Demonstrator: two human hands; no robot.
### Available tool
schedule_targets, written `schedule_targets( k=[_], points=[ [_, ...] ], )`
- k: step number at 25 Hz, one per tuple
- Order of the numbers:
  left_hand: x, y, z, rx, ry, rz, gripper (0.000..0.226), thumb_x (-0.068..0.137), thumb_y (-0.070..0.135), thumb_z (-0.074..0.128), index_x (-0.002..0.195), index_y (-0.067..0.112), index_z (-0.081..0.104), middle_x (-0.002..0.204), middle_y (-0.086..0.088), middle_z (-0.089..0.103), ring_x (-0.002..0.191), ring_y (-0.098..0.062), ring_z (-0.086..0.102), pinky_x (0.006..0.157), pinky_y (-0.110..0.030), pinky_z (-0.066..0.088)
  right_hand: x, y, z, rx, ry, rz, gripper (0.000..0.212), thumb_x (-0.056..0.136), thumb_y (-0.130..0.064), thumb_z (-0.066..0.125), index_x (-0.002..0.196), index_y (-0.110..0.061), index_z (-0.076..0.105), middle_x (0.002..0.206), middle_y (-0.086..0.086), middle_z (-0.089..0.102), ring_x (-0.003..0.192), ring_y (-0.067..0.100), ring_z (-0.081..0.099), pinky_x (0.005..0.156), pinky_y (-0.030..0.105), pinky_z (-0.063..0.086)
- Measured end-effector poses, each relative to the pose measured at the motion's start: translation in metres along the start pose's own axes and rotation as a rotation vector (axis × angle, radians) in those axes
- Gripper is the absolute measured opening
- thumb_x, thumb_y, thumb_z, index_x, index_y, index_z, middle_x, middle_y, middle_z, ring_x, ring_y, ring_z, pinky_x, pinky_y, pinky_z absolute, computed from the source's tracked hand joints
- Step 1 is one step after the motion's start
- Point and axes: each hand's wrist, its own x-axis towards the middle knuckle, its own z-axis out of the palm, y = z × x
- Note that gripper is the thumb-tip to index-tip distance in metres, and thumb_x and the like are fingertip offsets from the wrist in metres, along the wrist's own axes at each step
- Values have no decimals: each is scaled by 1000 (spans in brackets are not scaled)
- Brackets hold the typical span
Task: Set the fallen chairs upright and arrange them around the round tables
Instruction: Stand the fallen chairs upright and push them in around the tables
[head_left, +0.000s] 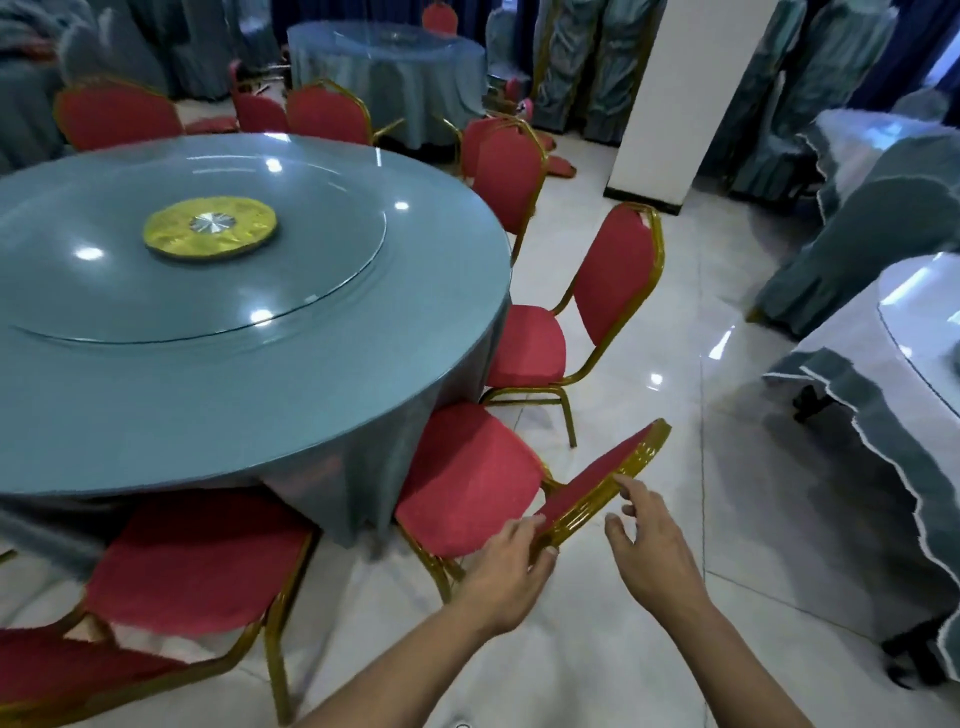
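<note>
Beside the table (311, 415), my left hand (506, 571) grips the chair (467, 478) backrest; right hand (649, 551), fingers spread, hovers just right.

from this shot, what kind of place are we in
Most likely a banquet hall or restaurant dining room: large round tables draped in blue-grey cloth, glass turntables on top, and rows of red padded chairs with gold frames set around them.
</note>
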Motion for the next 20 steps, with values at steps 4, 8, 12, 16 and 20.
schedule_targets(
  k=[4,8,12,16,20],
  points=[
    [27,8,27,-13,-35,-77,53,105,54,29,155,34,30,150,4,43,135,-17,43,115,-35,34,53,38,-4,-88,-27,17,61,96,-51,55,146,-44,21,152,2,40,133,27,50,98,49,51],
    [48,7,52,-66,45,-215,58,101,66,23,155,42,27,153,7,40,140,-17,36,118,-38,27,112,67,-8,-144,-131,21,69,94,-70,23,155,-40,7,166,7,16,151,34,23,116,60,27],
    [56,20,89,-135,229,-329,51,103,59,26,153,49,21,148,9,34,136,-17,31,118,-37,25,150,88,-10,-130,-259,-216,87,89,-80,1,160,-30,1,169,7,0,155,24,-3,125,49,5],
    [70,36,106,-126,439,-460,44,103,56,27,146,48,33,131,8,42,122,-16,40,106,-32,34,167,83,-14,40,-355,-307,93,88,-82,8,160,-22,7,168,11,-5,154,25,-12,125,46,1],
    [110,50,102,-166,546,-501,44,107,45,25,150,43,35,133,1,45,125,-21,41,105,-31,31,227,69,-20,-47,-500,-364,95,86,-78,10,161,-21,0,167,14,-11,153,29,-16,124,46,-6]
  ],
)
